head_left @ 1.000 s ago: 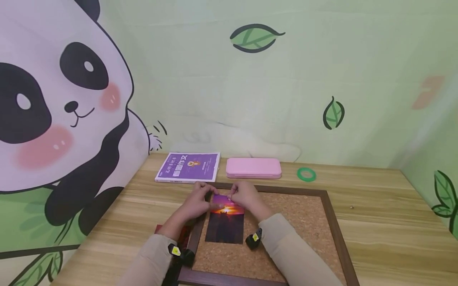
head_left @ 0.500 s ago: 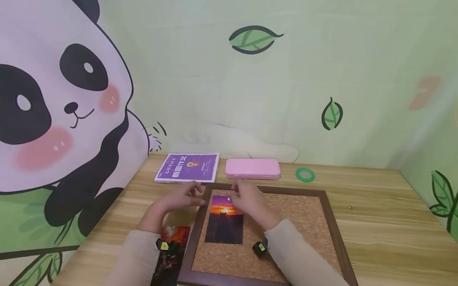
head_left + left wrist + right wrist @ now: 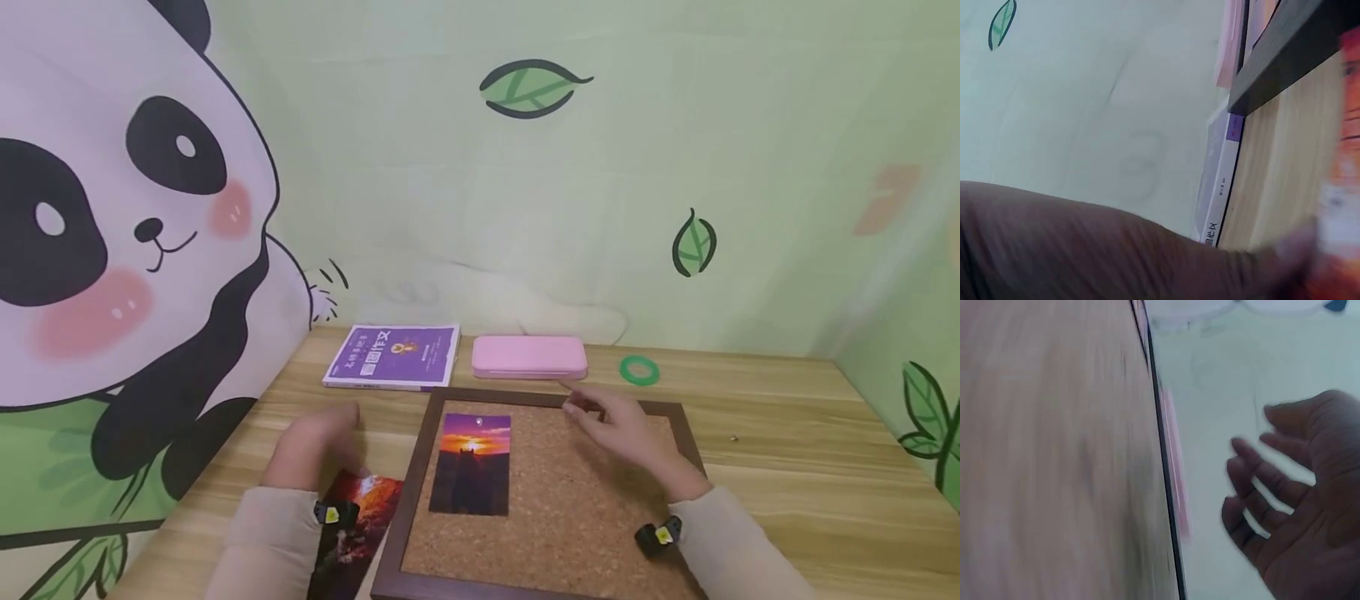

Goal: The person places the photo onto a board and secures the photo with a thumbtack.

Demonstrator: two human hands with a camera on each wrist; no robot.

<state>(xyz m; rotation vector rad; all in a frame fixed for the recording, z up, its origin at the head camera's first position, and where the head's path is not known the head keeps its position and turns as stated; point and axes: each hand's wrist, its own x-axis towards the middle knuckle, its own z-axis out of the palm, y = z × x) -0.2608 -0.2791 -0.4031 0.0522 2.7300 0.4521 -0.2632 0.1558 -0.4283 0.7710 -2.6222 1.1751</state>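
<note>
A sunset photo (image 3: 470, 467) lies upright on the cork board (image 3: 570, 517), with a small pale pushpin (image 3: 479, 422) near its top edge. My right hand (image 3: 618, 425) hovers over the board's upper right part, fingers loosely bent and nothing between them; the right wrist view shows these fingers (image 3: 1250, 506) spread apart. Left of the board, my left hand (image 3: 318, 437) is at the top of a red and dark photo (image 3: 363, 521). In the left wrist view a blurred digit meets this red photo's edge (image 3: 1342, 169); whether it pinches it is unclear.
Behind the board lie a purple book (image 3: 393, 354), a pink pencil case (image 3: 528, 357) and a green tape ring (image 3: 639, 370). A tiny object (image 3: 734, 438) sits on the table to the right. The board's dark wooden frame (image 3: 416, 483) runs beside the red photo.
My right hand has left the pin and moved right, away from the sunset photo. The left hand has gone from the sunset photo's top edge left and down to the red photo, which has shifted slightly.
</note>
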